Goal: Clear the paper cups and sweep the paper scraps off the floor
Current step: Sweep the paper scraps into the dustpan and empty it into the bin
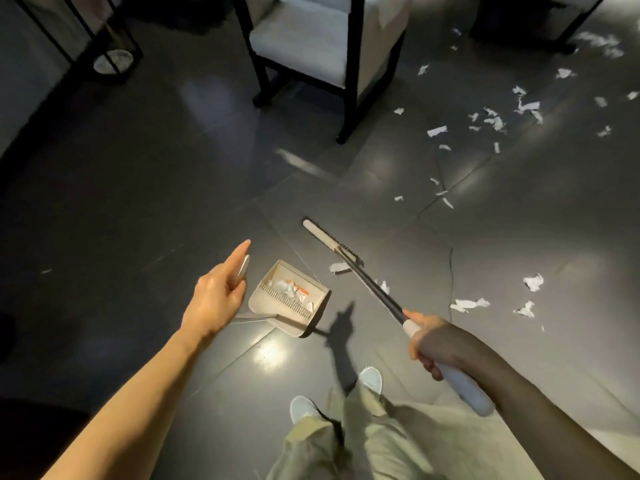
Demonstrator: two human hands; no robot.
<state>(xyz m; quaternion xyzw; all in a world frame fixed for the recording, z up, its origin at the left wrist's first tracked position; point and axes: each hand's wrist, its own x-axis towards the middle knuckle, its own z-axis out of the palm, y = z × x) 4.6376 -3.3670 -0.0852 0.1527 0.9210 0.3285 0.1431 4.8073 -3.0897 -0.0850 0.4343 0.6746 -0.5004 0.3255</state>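
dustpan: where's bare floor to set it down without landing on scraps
Bare floor, bar one speck, runs left of the dustpan, out to the chair legs and the black stand. Right of the broom is crowded: paper scraps scatter up past the chair.

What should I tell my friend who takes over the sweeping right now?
The left hand is at the top of the dustpan handle, fingers mostly straight; I cannot tell if it grips.
The right hand grips the broom, whose head is low beside one scrap.
The dustpan stands on the floor ahead of the feet.
Done: some paper is in the dustpan.
Left: many scraps lie on the floor to the right, past the chair, and a few near the broom. No cups plainly show on the floor.
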